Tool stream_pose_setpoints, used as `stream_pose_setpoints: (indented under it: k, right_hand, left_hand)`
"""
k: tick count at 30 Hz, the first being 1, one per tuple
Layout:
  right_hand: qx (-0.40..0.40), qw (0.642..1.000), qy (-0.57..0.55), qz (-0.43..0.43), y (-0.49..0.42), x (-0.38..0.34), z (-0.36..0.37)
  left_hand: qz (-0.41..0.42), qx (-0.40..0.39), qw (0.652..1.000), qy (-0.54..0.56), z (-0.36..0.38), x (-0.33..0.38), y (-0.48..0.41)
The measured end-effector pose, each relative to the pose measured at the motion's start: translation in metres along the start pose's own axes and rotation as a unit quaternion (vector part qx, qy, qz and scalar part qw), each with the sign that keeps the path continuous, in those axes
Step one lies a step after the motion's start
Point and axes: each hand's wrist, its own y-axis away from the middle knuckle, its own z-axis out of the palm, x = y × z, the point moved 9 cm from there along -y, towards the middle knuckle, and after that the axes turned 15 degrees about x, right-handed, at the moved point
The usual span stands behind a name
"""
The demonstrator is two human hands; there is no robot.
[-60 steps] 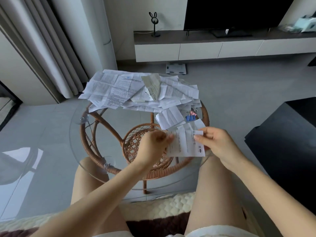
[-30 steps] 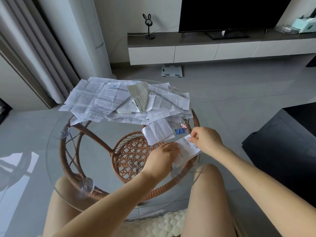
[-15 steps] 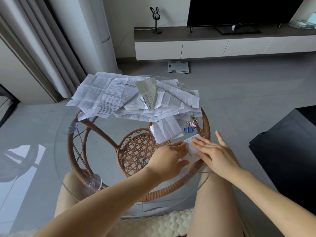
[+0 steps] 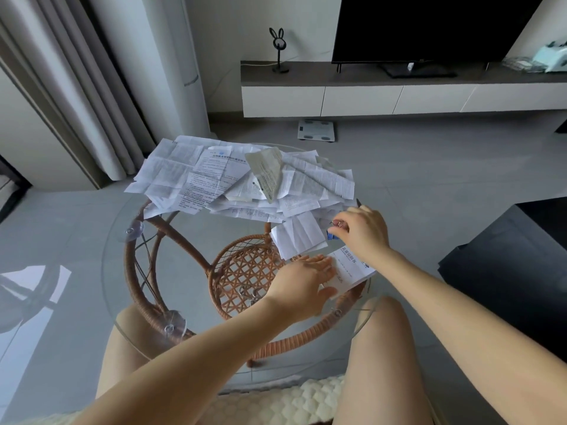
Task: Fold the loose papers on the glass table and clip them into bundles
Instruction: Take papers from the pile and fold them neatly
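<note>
Pinching a blue binder clip [image 4: 332, 236] in its curled fingers, the right hand [image 4: 362, 231] sits at the near right edge of the heap of loose papers [image 4: 245, 179] on the glass table [image 4: 184, 256]. The left hand [image 4: 303, 277] lies flat with straight fingers, pressing a folded paper [image 4: 352, 268] onto the glass by the near right rim, just in front of another folded sheet [image 4: 297, 237]

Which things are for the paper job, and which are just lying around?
For the job: folded paper, paper pile, clips, glass table.
Just lying about: TV, scale, bunny stand, curtain.
</note>
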Motion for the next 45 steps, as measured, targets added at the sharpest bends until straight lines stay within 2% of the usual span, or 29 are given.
stream_pose_setpoints:
  k: [3,5,8,10,13,15,18,22,24,27,29,31,33,36,38,40,42,43,45]
  right_hand:
    - [0.027,0.996,-0.059,0.055,0.0,0.005,-0.019]
    - [-0.018,0.992,-0.071,0.102,0.009,0.012,-0.025]
    - [-0.117,0.987,-0.023,0.107,0.037,0.014,-0.016]
    - [-0.136,0.983,-0.021,0.124,0.049,0.018,-0.01]
    - [-0.135,0.981,-0.025,0.139,0.052,0.019,-0.013]
    - [-0.14,0.981,-0.019,0.131,0.051,0.016,-0.018]
    - [-0.103,0.99,0.005,0.095,0.038,0.002,-0.036]
    - [0.027,1.0,-0.005,0.003,-0.008,-0.039,-0.059]
    - [0.038,0.999,0.012,-0.028,-0.032,-0.061,-0.048]
    - [-0.023,0.992,0.11,-0.065,-0.06,-0.097,-0.01]
    - [-0.038,0.989,0.135,-0.049,-0.07,-0.117,0.009]
    - [-0.02,0.987,0.156,-0.012,-0.076,-0.13,0.022]
    - [-0.008,0.981,0.196,-0.009,-0.081,-0.141,0.03]
    - [-0.043,0.975,0.217,-0.02,-0.085,-0.146,0.036]
    - [-0.004,0.983,0.183,-0.011,-0.087,-0.148,0.025]
    - [0.097,0.991,0.095,0.005,-0.082,-0.157,-0.006]
    - [0.138,0.99,-0.012,0.014,-0.07,-0.16,-0.031]
    - [0.13,0.99,-0.053,0.003,-0.062,-0.164,-0.037]
    - [0.084,0.991,-0.101,-0.021,-0.041,-0.173,-0.047]
  left_hand:
    - [0.001,0.004,1.0,0.0,-0.001,0.001,0.0]
    - [0.004,0.006,1.0,-0.006,-0.002,0.001,0.0]
    - [0.003,0.004,1.0,-0.019,-0.001,0.001,0.0]
    - [0.001,-0.003,1.0,-0.017,0.0,0.001,-0.001]
    - [-0.027,0.004,0.999,0.042,-0.006,0.0,-0.002]
    - [-0.054,0.058,0.992,0.098,-0.024,-0.004,-0.003]
    - [-0.107,0.174,0.97,0.132,-0.068,-0.027,0.001]
    - [-0.193,0.264,0.941,0.088,-0.121,-0.08,0.012]
    - [-0.235,0.281,0.929,0.059,-0.14,-0.107,0.018]
    - [-0.276,0.291,0.915,0.033,-0.16,-0.137,0.025]
    - [-0.288,0.302,0.908,0.024,-0.17,-0.15,0.028]
    - [-0.292,0.307,0.905,0.02,-0.175,-0.158,0.03]
    - [-0.289,0.307,0.906,0.02,-0.177,-0.164,0.031]
    - [-0.284,0.303,0.909,0.024,-0.175,-0.169,0.03]
    - [-0.286,0.302,0.909,0.032,-0.173,-0.169,0.029]
    - [-0.298,0.307,0.902,0.065,-0.174,-0.17,0.03]
    - [-0.335,0.292,0.879,0.173,-0.171,-0.168,0.03]
    - [-0.368,0.266,0.849,0.269,-0.166,-0.165,0.03]
    - [-0.43,0.207,0.733,0.485,-0.152,-0.151,0.032]
